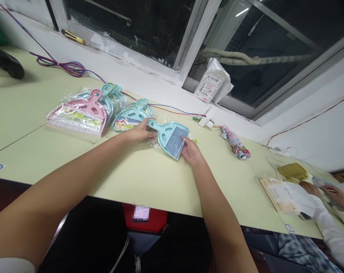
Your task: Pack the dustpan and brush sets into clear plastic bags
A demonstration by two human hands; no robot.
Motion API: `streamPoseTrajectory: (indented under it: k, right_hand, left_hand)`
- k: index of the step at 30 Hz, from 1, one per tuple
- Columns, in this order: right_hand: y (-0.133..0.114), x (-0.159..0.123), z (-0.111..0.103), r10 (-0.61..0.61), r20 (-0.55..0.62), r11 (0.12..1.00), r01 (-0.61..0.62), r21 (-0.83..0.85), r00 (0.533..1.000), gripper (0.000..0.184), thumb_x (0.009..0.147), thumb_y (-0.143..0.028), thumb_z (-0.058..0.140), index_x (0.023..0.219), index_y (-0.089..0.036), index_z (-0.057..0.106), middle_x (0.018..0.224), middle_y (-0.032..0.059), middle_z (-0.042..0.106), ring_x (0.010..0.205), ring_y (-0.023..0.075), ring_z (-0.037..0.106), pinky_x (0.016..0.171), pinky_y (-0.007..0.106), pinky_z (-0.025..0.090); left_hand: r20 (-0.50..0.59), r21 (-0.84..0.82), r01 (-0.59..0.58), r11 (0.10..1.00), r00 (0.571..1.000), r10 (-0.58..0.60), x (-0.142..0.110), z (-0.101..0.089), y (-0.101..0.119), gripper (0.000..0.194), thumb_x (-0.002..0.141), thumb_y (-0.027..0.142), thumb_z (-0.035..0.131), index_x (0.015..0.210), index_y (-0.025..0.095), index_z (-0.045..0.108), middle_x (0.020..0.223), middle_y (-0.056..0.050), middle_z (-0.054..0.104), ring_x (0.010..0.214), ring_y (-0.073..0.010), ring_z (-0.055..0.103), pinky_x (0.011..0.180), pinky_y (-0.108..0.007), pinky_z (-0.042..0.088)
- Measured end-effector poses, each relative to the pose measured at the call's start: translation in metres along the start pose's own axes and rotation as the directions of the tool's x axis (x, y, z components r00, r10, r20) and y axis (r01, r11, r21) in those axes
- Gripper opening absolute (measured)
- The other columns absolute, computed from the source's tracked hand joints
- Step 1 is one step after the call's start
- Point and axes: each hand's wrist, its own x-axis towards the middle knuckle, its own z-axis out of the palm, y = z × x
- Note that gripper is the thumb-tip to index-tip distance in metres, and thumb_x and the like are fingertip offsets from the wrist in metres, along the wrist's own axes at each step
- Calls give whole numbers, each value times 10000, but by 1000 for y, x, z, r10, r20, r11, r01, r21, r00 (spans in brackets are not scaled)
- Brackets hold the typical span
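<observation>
Just above the table, a light-blue dustpan and brush set (172,137) in clear plastic wrap is held between my two hands, its handle pointing left. My left hand (140,132) is closed at the handle end, with the fingertips partly hidden behind it. At the bristle end, my right hand (190,151) grips the edge, thumb on top of the grey-blue bristles. To the left of my left hand lies another wrapped blue set (134,113). Beyond it stands a stack of wrapped sets with a pink dustpan (95,100) in front.
A folded patterned umbrella-like bundle (235,142) lies to the right on the table (160,178). Cables (66,67) run along the wall. A screwdriver (73,37) and a plastic-wrapped box (212,85) rest on the sill. At far right, another person's hands (335,195) are near papers.
</observation>
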Motion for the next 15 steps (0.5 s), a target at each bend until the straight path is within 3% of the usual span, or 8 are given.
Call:
streamPoseTrajectory:
  k: [4, 10, 15]
  right_hand:
    - [-4, 1, 1, 33, -34, 999, -33, 17, 999, 157, 936, -140, 515, 998, -162, 657, 894, 41, 764, 859, 178, 738, 881, 339, 626]
    - [-11, 2, -4, 57, -91, 998, -55, 22, 994, 190, 974, -191, 480, 999, -162, 667, 897, 56, 768, 856, 197, 743, 844, 352, 639]
    - [-11, 6, -12, 28, -94, 999, -32, -38, 995, 121, 936, -184, 550, 976, -159, 662, 834, 43, 756, 790, 195, 737, 826, 356, 640]
  left_hand:
    - [-2, 66, -24, 998, 1000, 24, 2, -4, -2, 581, 667, 68, 791, 1182, 220, 568, 918, -48, 677, 726, -158, 667, 672, -305, 548]
    - [16, 287, -101, 952, 995, 101, 6, -10, -2, 197, 664, 145, 762, 838, 177, 675, 748, -28, 651, 677, -161, 618, 622, -264, 492]
    - [19, 331, -106, 938, 994, 106, 1, -9, 7, 139, 642, 138, 655, 750, 193, 724, 659, -17, 613, 619, -162, 563, 537, -242, 430]
